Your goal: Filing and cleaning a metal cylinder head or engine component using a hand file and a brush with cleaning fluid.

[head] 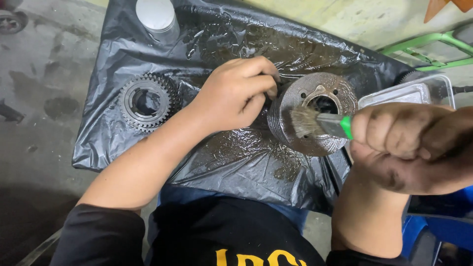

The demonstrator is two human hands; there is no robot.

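Note:
A round, finned metal engine part (340,96) with a hole in its middle lies on a wet black plastic sheet (236,162). My left hand (236,93) grips its left edge and steadies it. My right hand (409,148) holds a paintbrush (320,123) with a green handle. The dirty bristles rest on the face of the metal part, just below the hole.
A toothed gear (147,102) lies on the sheet to the left. A white cylindrical container (156,17) stands at the sheet's far edge. A clear plastic tray (409,93) sits to the right. Green metal bars (433,49) are at the upper right, and grey concrete floor (44,74) lies to the left.

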